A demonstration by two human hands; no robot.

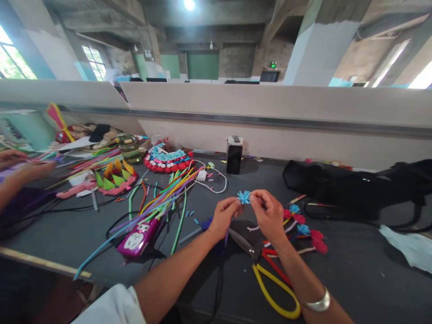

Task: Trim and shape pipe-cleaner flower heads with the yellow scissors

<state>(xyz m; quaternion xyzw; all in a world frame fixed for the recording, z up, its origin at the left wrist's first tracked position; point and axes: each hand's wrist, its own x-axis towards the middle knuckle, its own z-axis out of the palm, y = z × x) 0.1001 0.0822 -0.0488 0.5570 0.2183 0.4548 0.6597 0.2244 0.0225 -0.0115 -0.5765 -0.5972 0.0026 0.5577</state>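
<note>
Between my two hands, above the dark table, is a small light-blue flower with frilled petals (243, 196). My left hand (225, 216) pinches it from the left, fingers closed. From the other side, the thumb and fingertips of my right hand (267, 210) grip its petals. Scissors with yellow handles (275, 292) lie below, partly under my right forearm. Beside that forearm rest several red and blue flowers (303, 229) on stems. A dark blue piece (206, 223) lies just left of my left hand, partly hidden by it.
Colourful pipe cleaners (168, 195) spread over a purple device (139, 238) on the left. A phone (234, 159) stands near the partition. A black bag (354, 191) lies at right. At far left, another person's hands (29, 168) work beside a pink, green and orange crown (116, 180).
</note>
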